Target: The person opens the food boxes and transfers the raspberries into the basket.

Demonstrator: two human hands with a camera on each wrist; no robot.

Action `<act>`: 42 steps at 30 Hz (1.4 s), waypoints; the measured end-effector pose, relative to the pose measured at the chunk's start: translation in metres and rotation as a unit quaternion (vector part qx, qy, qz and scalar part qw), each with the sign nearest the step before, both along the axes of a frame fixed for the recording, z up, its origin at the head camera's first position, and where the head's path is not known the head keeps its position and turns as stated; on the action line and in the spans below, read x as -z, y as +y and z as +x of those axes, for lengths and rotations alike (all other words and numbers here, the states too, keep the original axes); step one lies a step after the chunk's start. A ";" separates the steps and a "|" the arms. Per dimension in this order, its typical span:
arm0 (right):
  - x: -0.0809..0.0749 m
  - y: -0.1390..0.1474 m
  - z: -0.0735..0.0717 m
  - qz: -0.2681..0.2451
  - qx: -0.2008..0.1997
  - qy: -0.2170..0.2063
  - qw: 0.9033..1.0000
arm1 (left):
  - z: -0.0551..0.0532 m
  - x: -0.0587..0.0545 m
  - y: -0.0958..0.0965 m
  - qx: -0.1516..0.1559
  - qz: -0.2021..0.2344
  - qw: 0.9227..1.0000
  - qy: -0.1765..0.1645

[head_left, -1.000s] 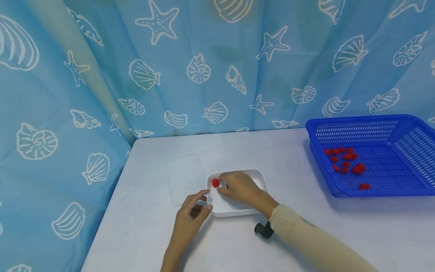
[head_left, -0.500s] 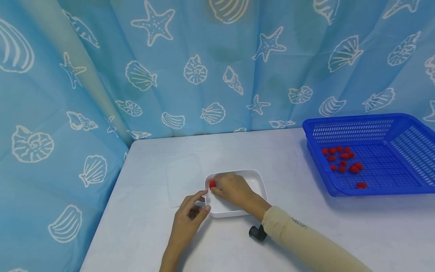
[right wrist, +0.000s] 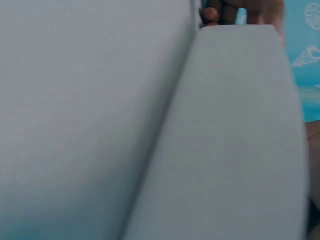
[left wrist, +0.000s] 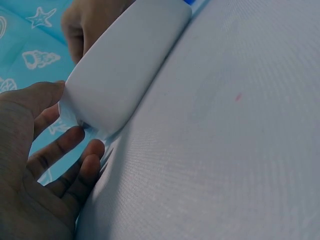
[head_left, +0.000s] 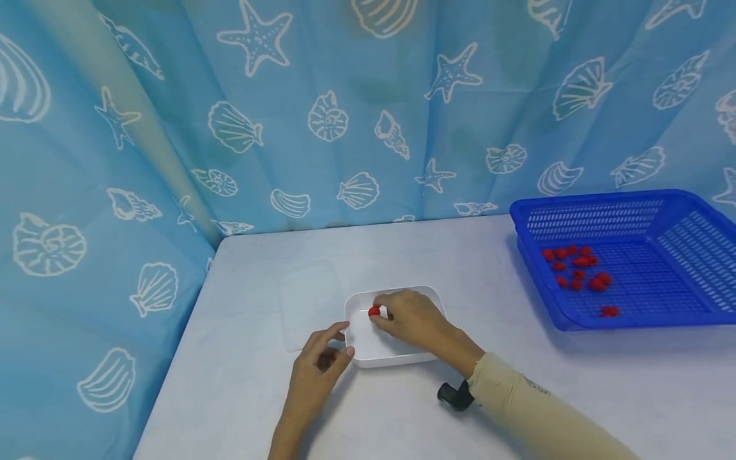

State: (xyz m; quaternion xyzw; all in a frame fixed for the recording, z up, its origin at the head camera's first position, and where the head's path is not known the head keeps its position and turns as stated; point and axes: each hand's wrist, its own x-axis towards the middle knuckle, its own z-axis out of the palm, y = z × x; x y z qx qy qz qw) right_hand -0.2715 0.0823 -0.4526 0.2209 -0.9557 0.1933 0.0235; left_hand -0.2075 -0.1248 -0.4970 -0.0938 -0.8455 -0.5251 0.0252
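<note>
A small red berry, which looks like a raspberry (head_left: 374, 312), is between the thumb and index fingertips of my right hand (head_left: 413, 319), which pinches it over the inside of a white rectangular tray (head_left: 368, 345). My left hand (head_left: 317, 370) is at the tray's near left corner, thumb and index fingertips touching its wall, fingers loosely bent. In the left wrist view the left thumb (left wrist: 47, 94) meets the edge of the tray (left wrist: 125, 65), the other fingers spread below it. The tray wall hides the berry from both wrist views.
A blue plastic basket (head_left: 623, 323) at the right holds several red berries (head_left: 581, 262) along its left side. A clear flat sheet or lid (head_left: 307, 300) lies left of the tray. The black wrist camera (head_left: 457, 396) hangs under the right sleeve. A blue shell-patterned curtain (head_left: 345, 153) stands behind.
My right hand reached left toward the tray's left end, then came back right with the berry between its fingertips. The left hand stays at the tray corner. The head view shifted slightly.
</note>
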 end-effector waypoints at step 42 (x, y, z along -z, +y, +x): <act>-0.063 0.160 0.024 -0.066 0.088 0.030 0.993 | 0.003 -0.002 0.007 -0.025 -0.024 0.999 -0.004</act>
